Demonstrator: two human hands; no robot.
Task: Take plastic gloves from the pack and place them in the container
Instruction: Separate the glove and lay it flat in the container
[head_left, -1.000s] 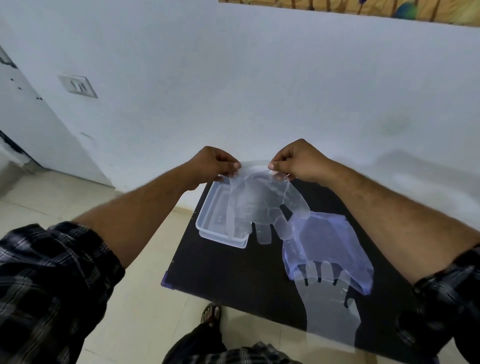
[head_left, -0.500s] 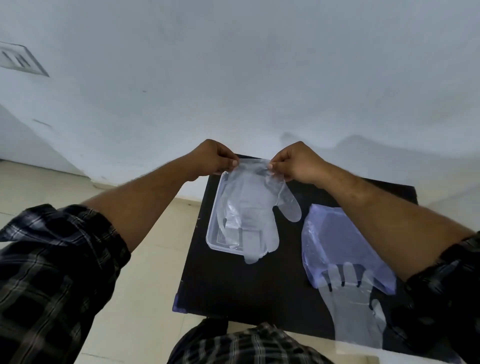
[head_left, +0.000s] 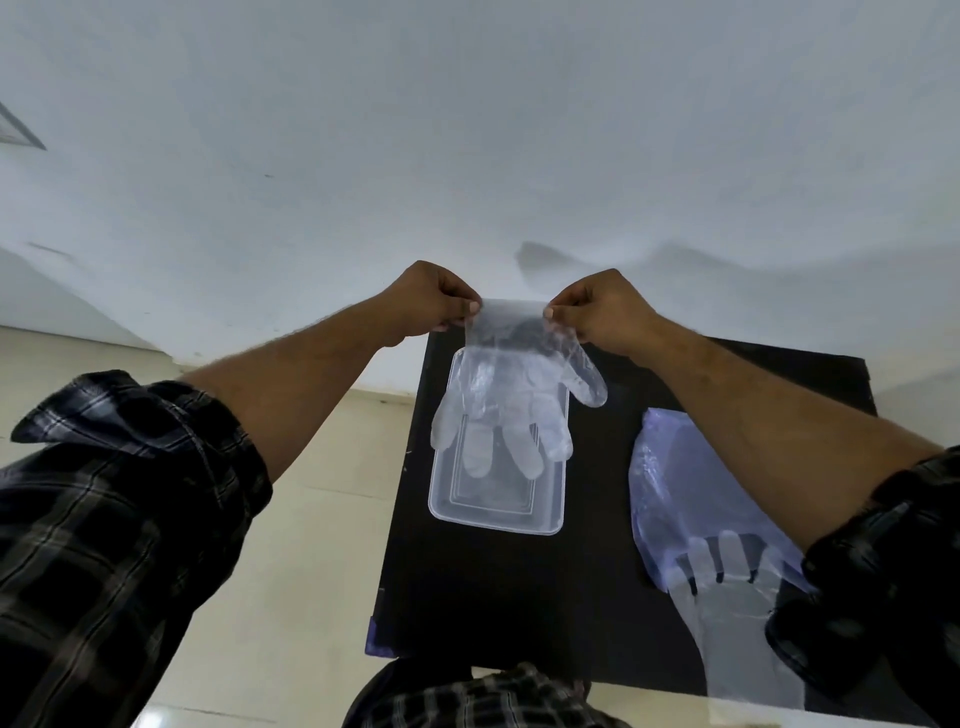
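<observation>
Clear plastic glove (head_left: 506, 400) now hangs lengthwise over the container (head_left: 496, 512), fingers down, where half a second ago it drooped across the near left corner. Your left hand (head_left: 434, 304) and right hand (head_left: 597, 312) are each pinched shut on a corner of its cuff, stretching it flat. That lines it up for lowering in, I'd judge. The pack (head_left: 670, 483) lies to the right on the black table (head_left: 519, 597), another glove (head_left: 727, 613) poking out.
</observation>
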